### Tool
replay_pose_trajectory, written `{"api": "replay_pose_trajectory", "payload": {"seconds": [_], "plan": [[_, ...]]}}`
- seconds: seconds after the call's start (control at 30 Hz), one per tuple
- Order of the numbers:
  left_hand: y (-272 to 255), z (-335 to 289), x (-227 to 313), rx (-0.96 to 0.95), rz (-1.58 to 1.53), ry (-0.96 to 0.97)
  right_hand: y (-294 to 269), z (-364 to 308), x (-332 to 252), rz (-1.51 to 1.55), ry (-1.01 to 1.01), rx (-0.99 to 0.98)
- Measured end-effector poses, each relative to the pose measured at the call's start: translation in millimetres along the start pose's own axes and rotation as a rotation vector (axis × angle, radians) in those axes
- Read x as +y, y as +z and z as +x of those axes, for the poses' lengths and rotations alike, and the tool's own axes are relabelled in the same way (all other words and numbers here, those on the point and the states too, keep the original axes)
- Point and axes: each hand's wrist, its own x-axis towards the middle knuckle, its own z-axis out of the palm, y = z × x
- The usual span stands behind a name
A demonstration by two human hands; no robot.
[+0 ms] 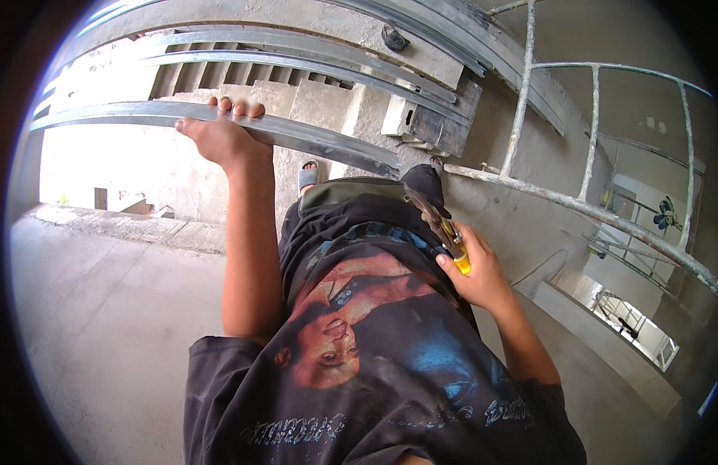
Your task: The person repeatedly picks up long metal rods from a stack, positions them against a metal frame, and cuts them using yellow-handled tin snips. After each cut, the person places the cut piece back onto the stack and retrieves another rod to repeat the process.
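Note:
My left hand is wrapped around a long silvery metal channel, with the fingertips curled over its far side. The channel runs from the far left to a spot just in front of my feet. On the right, close to my waist, my right hand is closed around a pair of tin snips with worn metal jaws and a yellow grip. The jaws point forward and left, apart from the channel. Part of the snips' handles is hidden inside my palm.
More metal channels lie across a bench-like support ahead, beside a small black object. Concrete steps show beyond them. A paint-spattered scaffold frame stands at the right. My sandalled foot is on the concrete floor.

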Motion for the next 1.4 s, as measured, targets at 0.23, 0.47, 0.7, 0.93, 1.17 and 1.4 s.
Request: {"api": "replay_pose_trajectory", "payload": {"seconds": [0.23, 0.47, 0.7, 0.93, 1.17, 1.4], "plan": [[-7.5, 2.5, -5.7, -0.005, 0.033, 0.007, -15.3, 19.5, -5.8, -0.037, -0.035, -0.036], [-10.4, 0.7, -7.3, 0.025, 0.033, 0.014, -32.3, 25.0, -12.9, -0.143, 0.001, -0.14], [-10.3, 5.3, -13.1, 0.035, 0.01, 0.01, -34.9, 28.7, -23.2, -0.132, 0.05, -0.203], [-12.9, 4.5, -15.3, 0.077, 0.046, 0.018, -26.6, 34.9, -43.1, 0.098, 0.117, -0.259], [-14.0, 5.0, -16.0, 0.054, 0.032, 0.038, -43.6, 18.3, -17.6, -0.181, 0.102, -0.195], [-14.9, 8.1, -17.8, 0.068, 0.03, 0.029, -31.8, 26.3, -22.7, -0.198, 0.082, -0.163]]}}
